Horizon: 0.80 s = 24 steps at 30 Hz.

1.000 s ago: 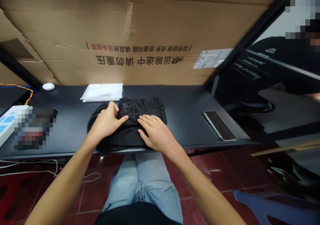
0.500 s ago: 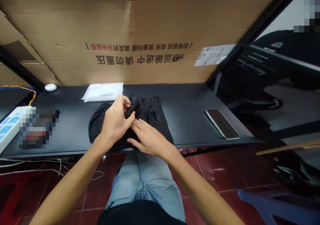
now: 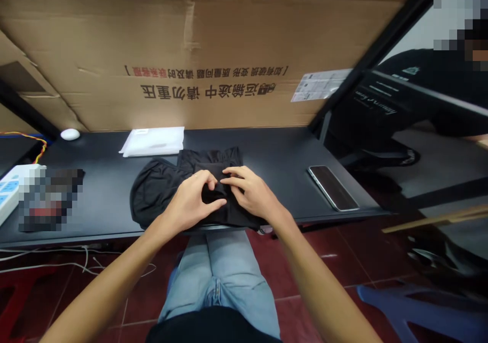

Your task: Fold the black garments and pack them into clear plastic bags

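Note:
A black cloth garment (image 3: 152, 190) lies spread on the dark table, its left end rounded like a hood or cap. My left hand (image 3: 194, 198) rests on its middle, thumb and curled forefinger apart with dark cloth between them; I see no firm grip. Facing it, my right hand (image 3: 253, 190) bends its fingers onto the cloth and appears to pinch a fold. The exact hold is hard to make out against the black fabric.
Behind the garment lies a white packet (image 3: 154, 141), with a white rounded object (image 3: 70, 134) farther left. A phone (image 3: 333, 188) sits at the right, a power strip (image 3: 11, 185) at the left. A large cardboard box (image 3: 213, 38) walls the back; a person in black (image 3: 427, 89) is at right.
My hands have shifted right over the garment and now face each other. My right hand has gone from lying flat to bending its fingers. More of the garment's left part shows.

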Motion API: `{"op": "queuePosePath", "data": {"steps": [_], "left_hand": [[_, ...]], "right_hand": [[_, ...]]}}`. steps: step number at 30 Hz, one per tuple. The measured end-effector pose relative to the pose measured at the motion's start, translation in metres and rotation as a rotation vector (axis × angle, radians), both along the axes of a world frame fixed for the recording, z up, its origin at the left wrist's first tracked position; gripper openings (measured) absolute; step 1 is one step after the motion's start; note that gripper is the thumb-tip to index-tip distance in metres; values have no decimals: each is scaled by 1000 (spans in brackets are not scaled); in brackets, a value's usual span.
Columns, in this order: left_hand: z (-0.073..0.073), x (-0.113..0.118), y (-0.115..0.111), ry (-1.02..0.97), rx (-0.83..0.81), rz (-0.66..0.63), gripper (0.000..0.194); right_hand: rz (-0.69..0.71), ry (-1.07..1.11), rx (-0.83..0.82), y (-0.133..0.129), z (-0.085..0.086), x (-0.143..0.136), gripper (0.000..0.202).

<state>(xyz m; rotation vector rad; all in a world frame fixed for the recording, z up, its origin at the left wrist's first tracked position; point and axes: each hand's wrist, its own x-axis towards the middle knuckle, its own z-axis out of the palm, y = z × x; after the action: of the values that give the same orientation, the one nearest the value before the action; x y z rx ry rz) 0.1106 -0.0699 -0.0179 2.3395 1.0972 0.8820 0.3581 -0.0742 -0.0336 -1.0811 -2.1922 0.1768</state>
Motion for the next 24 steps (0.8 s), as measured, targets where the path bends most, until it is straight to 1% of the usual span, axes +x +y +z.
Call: {"op": "queuePosePath", "data": {"steps": [1, 3, 5, 6, 9, 10, 12, 14, 16, 17, 18, 20, 21, 22, 24], "left_hand": [[1, -4, 1, -9, 19, 63, 33], [2, -11, 3, 26, 47, 237, 32], [2, -15, 7, 113, 12, 375, 36], [2, -15, 10, 162, -29, 406, 39], [2, -10, 17, 295, -142, 391, 49], [2, -8, 20, 314, -154, 372, 49], [2, -2, 24, 286, -160, 327, 42], [2, 3, 28, 171, -187, 296, 33], [3, 7, 30, -22, -277, 268, 27], [4, 9, 31, -150, -354, 245, 25], [6, 11, 31, -289, -450, 207, 24], [11, 15, 31, -546, -660, 111, 30], [15, 16, 31, -644, -755, 67, 33], [18, 17, 31, -719, -831, 38, 36], [25, 18, 30, -812, -925, 23, 39]], "right_hand": [[-5, -2, -11, 2, -6, 1, 37], [-25, 23, -19, 5, -18, 3, 42], [-31, 52, -17, 6, -26, 5, 44], [-24, 58, -16, 6, -28, 6, 44], [-2, 59, -5, 7, -29, 9, 40], [1, 52, 11, 7, -28, 10, 39], [19, 24, 61, 6, -25, 14, 38], [70, -27, 106, 2, -20, 17, 42], [138, -94, 117, -2, -13, 19, 50], [162, -129, 115, -3, -8, 19, 59], [178, -163, 112, -4, -3, 18, 73], [199, -222, 123, -2, 7, 13, 103], [206, -242, 144, 0, 12, 9, 110], [216, -257, 175, 4, 16, 6, 108], [232, -263, 252, 13, 25, -1, 93]]}}
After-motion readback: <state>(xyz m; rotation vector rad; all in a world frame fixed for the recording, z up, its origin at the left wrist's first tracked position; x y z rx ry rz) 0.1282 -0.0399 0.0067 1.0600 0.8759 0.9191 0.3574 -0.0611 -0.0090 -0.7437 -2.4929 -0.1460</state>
